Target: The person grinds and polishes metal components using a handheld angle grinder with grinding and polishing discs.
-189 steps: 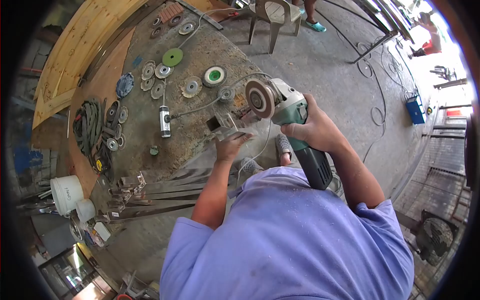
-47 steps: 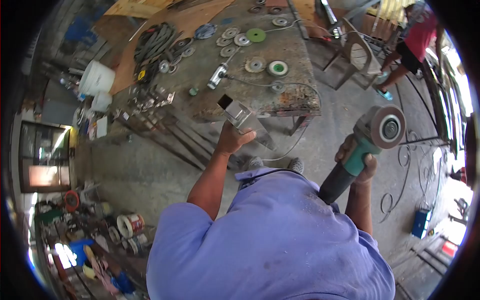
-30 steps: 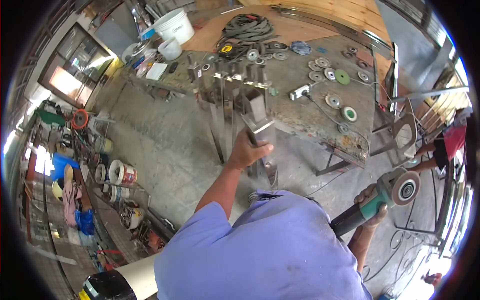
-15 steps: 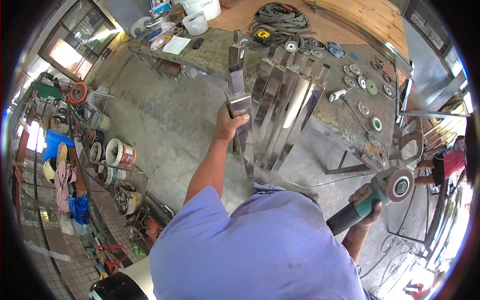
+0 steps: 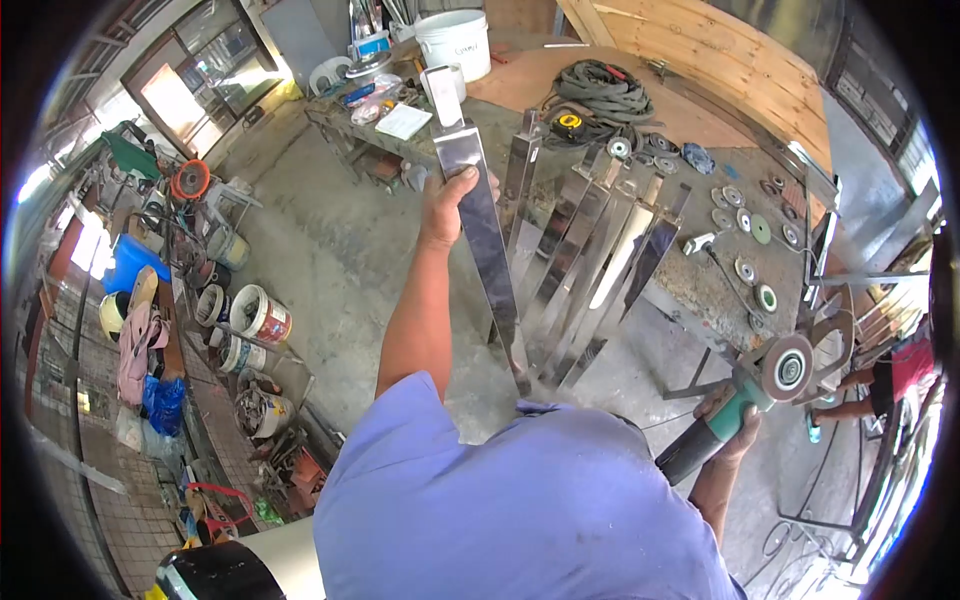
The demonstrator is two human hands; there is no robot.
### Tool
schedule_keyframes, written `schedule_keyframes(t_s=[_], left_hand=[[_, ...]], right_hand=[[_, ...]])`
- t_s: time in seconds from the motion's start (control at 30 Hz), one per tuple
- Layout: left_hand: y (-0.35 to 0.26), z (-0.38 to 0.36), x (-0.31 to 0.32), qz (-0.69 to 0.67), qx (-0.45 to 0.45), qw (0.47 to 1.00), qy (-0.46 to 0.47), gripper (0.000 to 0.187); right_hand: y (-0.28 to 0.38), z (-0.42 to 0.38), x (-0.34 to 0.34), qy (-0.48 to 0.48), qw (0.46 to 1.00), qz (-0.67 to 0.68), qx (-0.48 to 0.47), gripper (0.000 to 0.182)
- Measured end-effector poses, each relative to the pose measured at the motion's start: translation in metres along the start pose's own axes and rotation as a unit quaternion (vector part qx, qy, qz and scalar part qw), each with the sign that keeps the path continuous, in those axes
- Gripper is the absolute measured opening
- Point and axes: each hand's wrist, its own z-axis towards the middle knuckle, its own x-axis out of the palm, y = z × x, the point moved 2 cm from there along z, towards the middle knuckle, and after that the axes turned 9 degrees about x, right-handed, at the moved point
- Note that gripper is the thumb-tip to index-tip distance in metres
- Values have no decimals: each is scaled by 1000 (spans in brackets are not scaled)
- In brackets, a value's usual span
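Observation:
My left hand (image 5: pixel 445 208) is closed around the upper part of a shiny square metal post (image 5: pixel 480 225). It leans to the left, with a narrower piece at its top, and its lower end is close to the floor in front of my shirt. Just to its right, several similar metal posts (image 5: pixel 580 235) lean together against the workbench. Low on the right, my right hand (image 5: pixel 738 436) grips a green and black angle grinder (image 5: pixel 727 420), whose round disc (image 5: pixel 787 368) faces up.
The workbench (image 5: pixel 690 270) carries grinding discs (image 5: pixel 742 219), a coiled cable (image 5: pixel 603 90), a yellow tape measure (image 5: pixel 568 124) and a white bucket (image 5: pixel 452 47). Paint buckets (image 5: pixel 261 314) stand along the left. Another person (image 5: pixel 885 385) is at the far right.
My left hand has moved the post up and left, away from the others, and tilted it. The view has shifted, and the grinder stays in my right hand.

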Motion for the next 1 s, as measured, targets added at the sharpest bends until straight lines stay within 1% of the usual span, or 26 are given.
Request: schedule_keyframes(t_s=[0.07, 0.2, 0.27, 0.37, 0.47, 0.67, 0.77, 0.8, 0.87, 0.93, 1.0], left_hand=[[-12, 9, 2, -23, 5, 1000, 4, 44], [-34, 16, 17, -44, 11, 999, -9, 45], [-36, 18, 19, -46, 17, 999, -6, 45], [-37, 22, 16, -52, -5, 999, 14, 45], [-34, 25, 17, -62, -8, 998, 17, 45], [-31, 25, 17, -49, -3, 998, 30, 46], [-26, 24, 11, -30, -4, 999, 16, 47], [-23, 24, 9, -15, 1, 1000, -6, 44], [4, 35, -18, 82, 49, 995, -36, 38], [-11, 28, 2, 123, 108, 983, -78, 34], [17, 34, -16, 182, 110, 973, -93, 37]], right_hand=[[-5, 3, -2, 1, 1000, 8, -3, 78], [2, 3, 20, -6, 1000, 13, -15, 74], [1, 2, 21, -16, 999, 25, -14, 74], [2, 3, 21, -1, 1000, 15, -15, 73], [-2, 2, 12, 7, 1000, 16, -19, 75], [0, -1, 7, -11, 1000, 1, -20, 76], [3, -2, 7, -20, 999, -11, -30, 76], [3, -2, 4, -14, 999, -14, -29, 76], [4, -2, -5, -9, 999, -22, -25, 76], [8, -5, -4, -15, 999, -18, -26, 77], [9, -7, -5, -16, 1000, -11, -19, 77]])
